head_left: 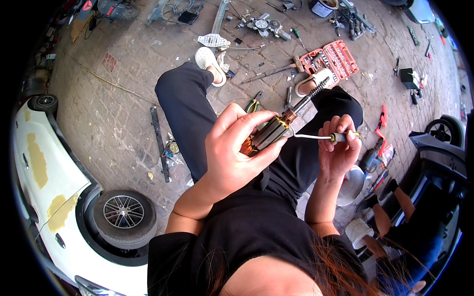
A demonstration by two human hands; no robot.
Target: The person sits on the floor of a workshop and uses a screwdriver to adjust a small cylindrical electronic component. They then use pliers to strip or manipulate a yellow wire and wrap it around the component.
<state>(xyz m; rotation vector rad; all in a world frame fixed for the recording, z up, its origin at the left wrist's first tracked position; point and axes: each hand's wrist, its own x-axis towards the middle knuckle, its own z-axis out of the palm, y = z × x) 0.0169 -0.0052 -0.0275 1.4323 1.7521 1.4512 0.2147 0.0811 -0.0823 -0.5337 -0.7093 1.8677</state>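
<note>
My left hand (226,150) is closed round a motor armature (270,136), thumb below and fingers above its dark slotted core. Copper windings show at its lower end, and a copper commutator sits higher up. Its long shaft, with a spiral worm end, tilts up and to the right. In my right hand (339,150) is a thin hooked tool (311,136) with a pale bent shank and a yellow-and-dark handle pinched between the fingers. The tool's bent tip lies at the armature near the commutator; whether it touches cannot be made out.
Beyond my feet lie an orange socket case (339,58), a hammer (297,64) and loose motor parts (264,25). Pliers (254,102) rest between my legs. A white car (54,182) stands left. A power tool (369,159) and another person's arm (381,222) are at right.
</note>
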